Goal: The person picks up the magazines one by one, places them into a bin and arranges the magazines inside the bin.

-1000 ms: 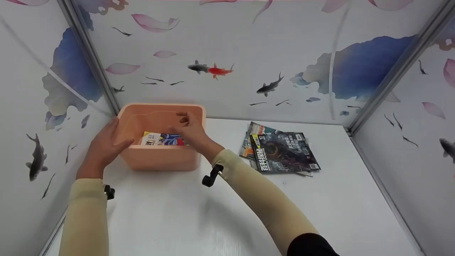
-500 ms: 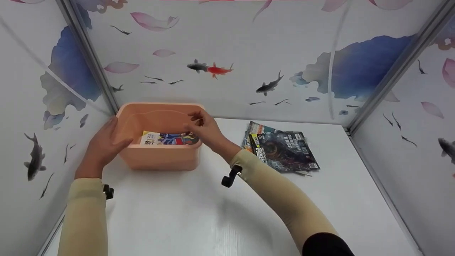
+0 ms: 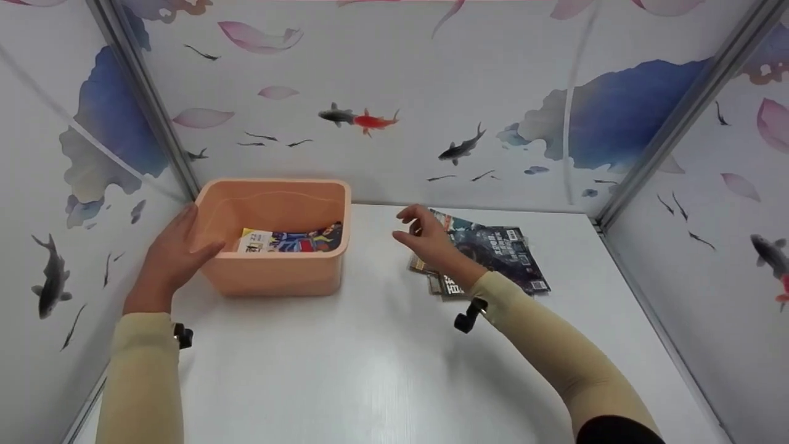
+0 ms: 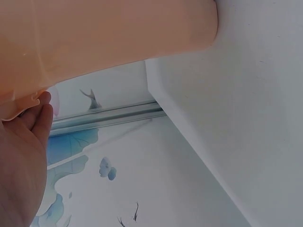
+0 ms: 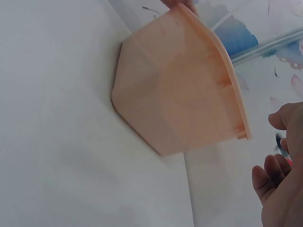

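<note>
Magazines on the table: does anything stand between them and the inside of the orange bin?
The right side of the orange bin would probably need clearing, and the right hand overlaps the left edge of the magazines in the head view. No other obstacle shows.

The bin [image 3: 277, 276] at the far left looked like smooth plastic with a soft sheen. The magazine [image 3: 296, 242] inside it and the dark magazine [image 3: 515, 254] at right looked like glossy paper. The white table [image 3: 345, 370] was smooth and faintly shiny, the left sleeve [image 3: 142, 376] matt cloth, the far-left post [image 3: 147, 98] dull metal.
</note>
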Motion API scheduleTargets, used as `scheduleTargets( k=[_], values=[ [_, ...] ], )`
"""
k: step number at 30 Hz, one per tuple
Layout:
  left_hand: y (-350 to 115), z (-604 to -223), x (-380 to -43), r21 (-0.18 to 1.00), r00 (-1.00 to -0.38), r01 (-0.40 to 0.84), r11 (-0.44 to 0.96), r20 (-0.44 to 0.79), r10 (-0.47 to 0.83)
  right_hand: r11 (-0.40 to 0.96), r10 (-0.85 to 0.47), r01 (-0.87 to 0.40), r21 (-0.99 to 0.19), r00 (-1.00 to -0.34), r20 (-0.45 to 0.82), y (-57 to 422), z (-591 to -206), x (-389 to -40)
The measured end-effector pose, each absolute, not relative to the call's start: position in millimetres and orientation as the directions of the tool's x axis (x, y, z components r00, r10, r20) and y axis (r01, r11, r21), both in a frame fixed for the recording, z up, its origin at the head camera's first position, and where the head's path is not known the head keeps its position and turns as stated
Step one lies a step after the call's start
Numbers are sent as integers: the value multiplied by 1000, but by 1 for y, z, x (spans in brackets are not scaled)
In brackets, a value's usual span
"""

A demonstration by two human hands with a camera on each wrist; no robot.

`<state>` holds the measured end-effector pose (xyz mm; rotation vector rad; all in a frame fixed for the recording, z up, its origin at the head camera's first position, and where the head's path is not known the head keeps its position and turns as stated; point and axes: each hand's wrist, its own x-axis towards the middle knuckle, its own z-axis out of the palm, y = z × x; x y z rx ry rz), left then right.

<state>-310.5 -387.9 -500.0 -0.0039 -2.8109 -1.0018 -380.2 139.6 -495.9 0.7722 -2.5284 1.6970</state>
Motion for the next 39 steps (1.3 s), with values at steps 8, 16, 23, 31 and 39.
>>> scheduleTargets(
  k=[8,16,23,31,39],
  values=[
    [-391,-502,-310,629,-984,86,772,176,-33,393,-338,-365,-844,-911,236,204,-515,-383],
    [-391,-499,-309,617,-987,71,784,159,-36,489,-235,-332,-807,-941,245,255,-533,-385],
    [-389,-499,-309,615,-985,74,785,167,-38,567,-197,-339,-751,-941,275,292,-541,-386],
    [-389,-501,-309,630,-985,68,774,163,-47,623,-154,-301,-722,-952,264,325,-548,-383],
    [-389,-500,-309,632,-987,52,773,149,-55,658,-83,-227,-718,-970,230,356,-558,-383]
  ],
)
